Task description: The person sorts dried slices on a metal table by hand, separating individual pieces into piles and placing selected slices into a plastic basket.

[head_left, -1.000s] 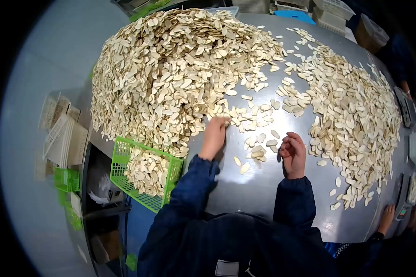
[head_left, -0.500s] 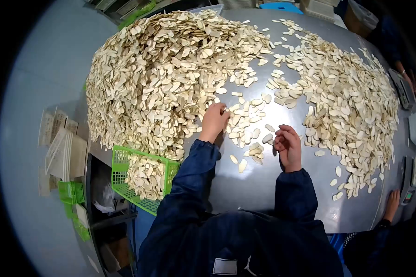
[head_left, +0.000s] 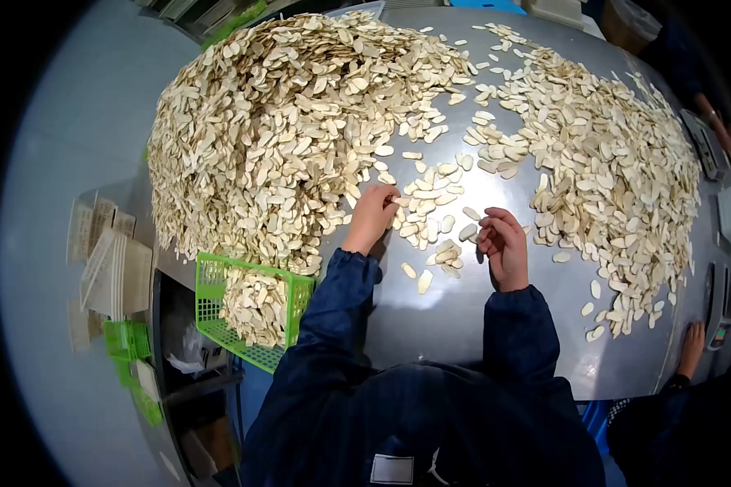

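Observation:
Pale dried slices form a tall heap [head_left: 260,138] on the left of the metal table [head_left: 430,333]. At the heap's right edge is my left hand [head_left: 371,217], its fingers curled down by some loose slices [head_left: 426,199]; whatever they pinch is too small to make out. My right hand [head_left: 505,247] is palm up beside a few separate slices, fingers bent, with a slice showing near the fingertips; whether it is held is unclear. A green basket [head_left: 300,304] with slices in it stands below the heap, left of my left sleeve.
A second, flatter pile of slices [head_left: 609,178] covers the table's right side. Beyond it are scales [head_left: 721,312] and a co-worker's hand [head_left: 691,349]. White trays [head_left: 118,272] and green baskets [head_left: 127,339] stand at the far left. A blue tray [head_left: 487,5] sits at the back.
The view has shifted, so the piles appear slightly higher in it. My left hand has moved a little down along the loose slices, and my right hand stays near the separate slices with its fingers curled.

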Demonstrator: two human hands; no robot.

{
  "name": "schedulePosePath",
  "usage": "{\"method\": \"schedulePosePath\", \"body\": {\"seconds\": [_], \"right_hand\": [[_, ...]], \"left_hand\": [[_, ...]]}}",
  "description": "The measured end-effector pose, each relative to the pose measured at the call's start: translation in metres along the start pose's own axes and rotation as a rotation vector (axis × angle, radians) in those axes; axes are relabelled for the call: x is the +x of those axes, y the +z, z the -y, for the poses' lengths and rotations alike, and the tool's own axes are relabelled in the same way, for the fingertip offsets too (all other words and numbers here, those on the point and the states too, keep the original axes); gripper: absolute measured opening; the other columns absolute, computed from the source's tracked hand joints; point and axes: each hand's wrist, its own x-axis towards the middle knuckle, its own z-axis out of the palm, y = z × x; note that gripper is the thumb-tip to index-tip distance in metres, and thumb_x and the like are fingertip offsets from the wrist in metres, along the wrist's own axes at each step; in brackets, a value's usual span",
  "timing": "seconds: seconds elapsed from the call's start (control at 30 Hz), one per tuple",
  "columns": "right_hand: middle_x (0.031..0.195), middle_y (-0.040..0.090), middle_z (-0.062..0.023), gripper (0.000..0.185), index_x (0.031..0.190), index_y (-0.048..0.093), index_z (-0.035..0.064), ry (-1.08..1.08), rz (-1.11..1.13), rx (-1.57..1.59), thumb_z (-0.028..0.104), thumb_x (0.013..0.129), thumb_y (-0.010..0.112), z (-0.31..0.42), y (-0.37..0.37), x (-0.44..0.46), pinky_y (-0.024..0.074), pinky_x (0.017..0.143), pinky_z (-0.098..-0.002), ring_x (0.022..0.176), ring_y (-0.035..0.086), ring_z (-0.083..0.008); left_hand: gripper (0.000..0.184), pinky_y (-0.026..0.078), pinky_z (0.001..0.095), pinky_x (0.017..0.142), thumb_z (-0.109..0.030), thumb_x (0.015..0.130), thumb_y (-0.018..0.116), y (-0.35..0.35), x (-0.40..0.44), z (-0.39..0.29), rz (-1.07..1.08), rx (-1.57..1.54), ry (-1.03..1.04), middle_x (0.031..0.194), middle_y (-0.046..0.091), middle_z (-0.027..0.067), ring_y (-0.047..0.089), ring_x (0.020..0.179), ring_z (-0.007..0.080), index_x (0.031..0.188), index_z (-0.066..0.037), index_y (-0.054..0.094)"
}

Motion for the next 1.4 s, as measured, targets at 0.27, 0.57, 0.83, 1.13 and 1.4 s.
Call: {"method": "schedulePosePath", "body": {"seconds": [0.27, 0.57, 0.83, 1.13, 1.4], "right_hand": [[0.084, 0.064, -0.0075, 0.019, 0.106, 0.06, -0.0014, -0.003, 0.023, -0.019, 0.008, 0.092, 0.051, -0.002, 0.003, -0.001, 0.0465, 0.049, -0.0194, 0.059, 0.057, -0.0095], [0.1, 0.064, -0.0161, 0.057, 0.129, 0.045, -0.0007, 0.354, 0.234, 0.177, 0.047, 0.101, 0.032, -0.007, 0.036, -0.015, 0.0373, 0.036, -0.02, 0.068, 0.063, -0.016], [0.082, 0.064, -0.0099, 0.027, 0.108, 0.058, -0.0017, 0.12, 0.171, 0.113, 0.021, 0.096, 0.049, -0.007, 0.002, 0.001, 0.0341, 0.038, -0.0182, 0.055, 0.054, -0.01], [0.088, 0.064, -0.0103, 0.032, 0.113, 0.056, -0.0028, 0.215, 0.135, 0.06, 0.024, 0.096, 0.048, -0.008, 0.006, -0.001, 0.0396, 0.045, -0.0193, 0.067, 0.06, -0.0127], [0.089, 0.063, -0.0106, 0.03, 0.113, 0.055, -0.0029, 0.18, 0.123, 0.001, 0.022, 0.097, 0.048, -0.005, 0.01, -0.002, 0.0415, 0.047, -0.0197, 0.067, 0.058, -0.013]], "left_hand": [[0.017, 0.046, 0.0278, 0.065, -0.011, 0.08, 0.068, -0.007, 0.002, -0.005, 0.05, 0.04, -0.151, 0.079, 0.059, 0.0067, 0.058, 0.071, 0.0162, 0.09, -0.002, 0.057], [0.026, 0.047, 0.0307, 0.066, -0.014, 0.074, 0.071, -0.013, -0.005, -0.028, 0.122, -0.185, -0.061, 0.08, 0.062, 0.0104, 0.06, 0.073, 0.0219, 0.094, 0.0, 0.062], [0.013, 0.045, 0.0303, 0.062, -0.008, 0.078, 0.064, -0.002, -0.017, -0.017, 0.015, 0.078, -0.033, 0.074, 0.06, 0.0103, 0.059, 0.068, 0.0239, 0.082, 0.0, 0.054], [0.025, 0.049, 0.0394, 0.068, -0.007, 0.077, 0.061, -0.016, -0.011, -0.028, -0.124, 0.152, -0.001, 0.083, 0.063, 0.0136, 0.062, 0.076, 0.0304, 0.102, -0.004, 0.065], [0.01, 0.047, 0.0399, 0.07, -0.011, 0.075, 0.065, 0.003, -0.005, -0.019, 0.042, 0.118, 0.054, 0.082, 0.056, 0.0124, 0.058, 0.079, 0.0321, 0.082, -0.004, 0.062]]}}
